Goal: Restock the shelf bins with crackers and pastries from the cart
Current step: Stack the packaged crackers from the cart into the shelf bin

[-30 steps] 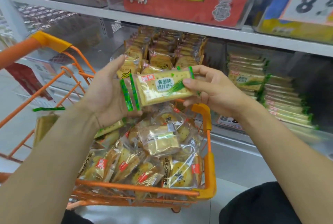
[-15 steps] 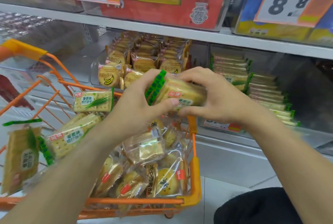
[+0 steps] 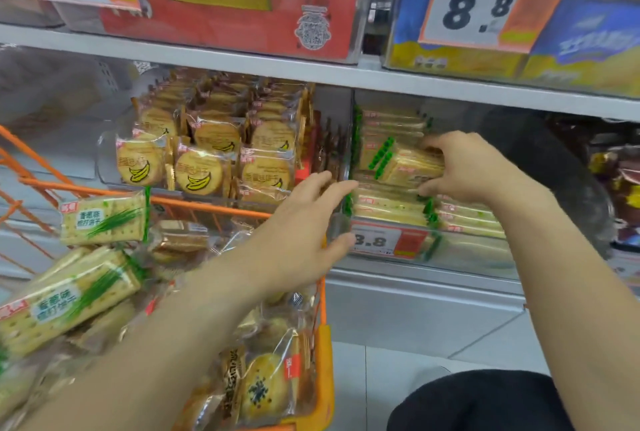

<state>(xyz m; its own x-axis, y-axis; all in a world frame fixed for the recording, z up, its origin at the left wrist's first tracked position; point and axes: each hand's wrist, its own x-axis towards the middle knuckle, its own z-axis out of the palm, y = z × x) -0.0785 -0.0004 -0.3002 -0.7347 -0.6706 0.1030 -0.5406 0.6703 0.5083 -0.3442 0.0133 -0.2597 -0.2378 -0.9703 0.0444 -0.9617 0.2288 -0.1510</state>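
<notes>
This is a shop aisle. A long grey shelf board runs across the top. On top of it sits a big red box, and to the right of that box a blue and yellow box. White price signs with big black numbers hang in front of the boxes. Below the grey shelf board, at the bottom, is a grey metal base. Under that, the floor is pale tile. The light is bright and even.
</notes>
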